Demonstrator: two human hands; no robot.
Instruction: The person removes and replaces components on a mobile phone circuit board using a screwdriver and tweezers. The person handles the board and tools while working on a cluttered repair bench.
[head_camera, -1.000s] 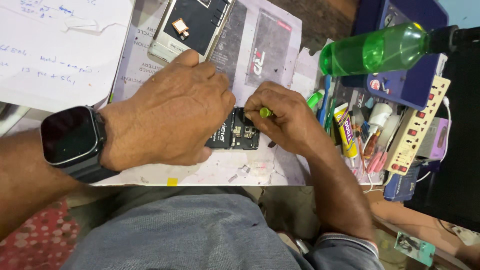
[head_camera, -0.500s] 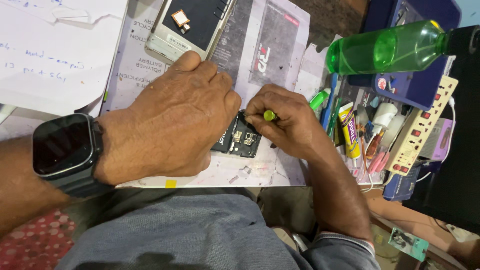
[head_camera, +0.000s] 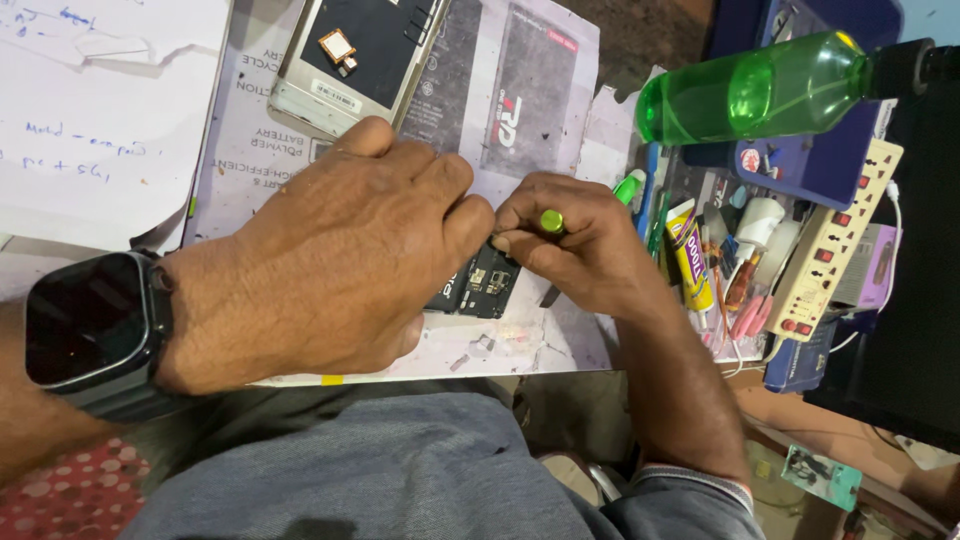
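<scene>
Green-capped screwdriver (head_camera: 551, 221) pinched upright in my right hand (head_camera: 580, 250), tip on the dark circuit board (head_camera: 478, 291) at the mat's (head_camera: 560, 340) near edge; left hand (head_camera: 340, 265) clamps the board, so I judge steady downward pressure, slow turns.

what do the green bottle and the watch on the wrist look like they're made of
Green bottle: looks like clear, glossy plastic; it is see-through with bright glints. Watch on the left wrist: smooth dark screen, probably glass, since it reflects light; the case looks matte dark, metal or plastic, I cannot tell.

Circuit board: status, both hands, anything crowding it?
Left hand pinning circuit board. Right hand gripping green-capped tool over it. Tool clutter apart, rightward.
</scene>
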